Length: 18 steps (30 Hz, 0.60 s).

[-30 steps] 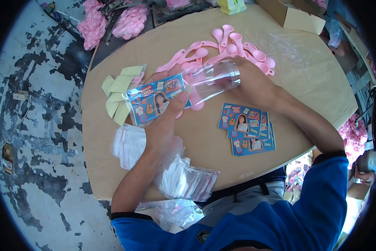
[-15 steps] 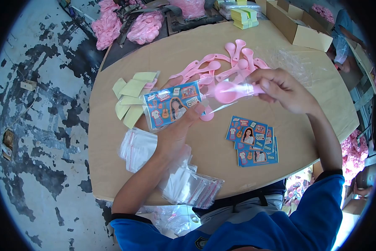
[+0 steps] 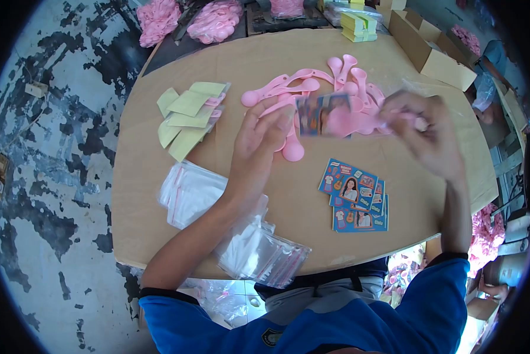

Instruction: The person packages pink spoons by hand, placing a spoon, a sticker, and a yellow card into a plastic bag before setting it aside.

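My right hand (image 3: 421, 127), smeared by motion, has its fingers closed on the handle end of a pink measuring spoon (image 3: 344, 122). The spoon's bowl overlaps a blurred blue printed card (image 3: 309, 115); clear film around them is too blurred to make out. My left hand (image 3: 262, 135) is at the card's left edge with fingers curled; whether it grips the edge cannot be seen. Beyond my hands lie several loose pink spoons (image 3: 294, 150). Nearer me are a fanned stack of blue printed cards (image 3: 350, 187) and, under my left forearm, a spread of clear plastic bags (image 3: 197, 194).
Pale yellow packets (image 3: 188, 103) lie at the left. Banded yellow bundles (image 3: 359, 26) and an open cardboard box (image 3: 421, 44) stand at the back. Bagged pink items (image 3: 215, 20) sit at the far edge. Another person's arm (image 3: 495, 71) shows at the right.
The card has moved right and away from me, from under my left thumb to beyond its fingertips. My right hand has shifted right with the spoon, and the view has tilted slightly.
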{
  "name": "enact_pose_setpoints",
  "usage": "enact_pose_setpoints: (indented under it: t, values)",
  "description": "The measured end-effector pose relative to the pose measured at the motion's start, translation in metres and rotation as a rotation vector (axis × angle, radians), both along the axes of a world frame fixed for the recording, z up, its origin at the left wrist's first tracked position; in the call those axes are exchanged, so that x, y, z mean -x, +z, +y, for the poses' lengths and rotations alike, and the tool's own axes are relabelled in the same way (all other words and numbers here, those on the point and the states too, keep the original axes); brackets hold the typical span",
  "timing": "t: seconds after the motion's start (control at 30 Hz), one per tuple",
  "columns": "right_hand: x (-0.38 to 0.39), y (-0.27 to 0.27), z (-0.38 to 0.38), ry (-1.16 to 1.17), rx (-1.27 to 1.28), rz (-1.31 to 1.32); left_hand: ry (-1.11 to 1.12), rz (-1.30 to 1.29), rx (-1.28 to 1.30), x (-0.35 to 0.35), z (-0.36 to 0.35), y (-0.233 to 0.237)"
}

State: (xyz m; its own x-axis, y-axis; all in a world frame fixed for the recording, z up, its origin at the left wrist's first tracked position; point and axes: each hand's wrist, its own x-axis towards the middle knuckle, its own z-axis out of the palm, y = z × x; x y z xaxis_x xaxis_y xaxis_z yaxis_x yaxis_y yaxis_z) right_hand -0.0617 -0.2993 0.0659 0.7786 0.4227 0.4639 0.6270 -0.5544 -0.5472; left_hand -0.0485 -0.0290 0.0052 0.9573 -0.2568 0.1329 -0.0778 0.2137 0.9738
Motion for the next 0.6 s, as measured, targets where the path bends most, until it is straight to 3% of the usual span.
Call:
enact_pose_setpoints:
  t: [0.1,0.13,0.27,0.33,0.4,0.47,0.5,0.6]
  values:
    - [0.005,0.003,0.01,0.087,-0.254,-0.172,-0.043,-0.279,-0.233,0.002,0.0,-0.003]
    - [0.02,0.015,0.014,-0.04,-0.387,-0.007,-0.066,-0.383,-0.321,0.005,-0.001,-0.006]
    - [0.024,-0.001,0.031,0.087,-0.447,0.003,-0.252,-0.682,-0.537,0.018,-0.008,0.006]
    - [0.024,-0.008,0.041,0.152,-0.521,0.101,-0.304,-0.508,-0.586,0.018,-0.004,-0.003]
    - [0.023,-0.01,0.035,0.132,-0.574,0.188,-0.299,-0.327,-0.436,0.018,-0.007,-0.007]
    - [0.011,-0.013,0.046,-0.017,-0.616,-0.028,-0.338,-0.079,-0.254,0.022,-0.009,-0.001]
    - [0.01,-0.015,0.043,-0.006,-0.588,0.009,-0.383,0.082,-0.148,0.025,-0.009,0.003]
    - [0.008,-0.022,0.036,0.061,-0.463,0.179,-0.519,0.036,-0.244,0.027,-0.006,0.004]
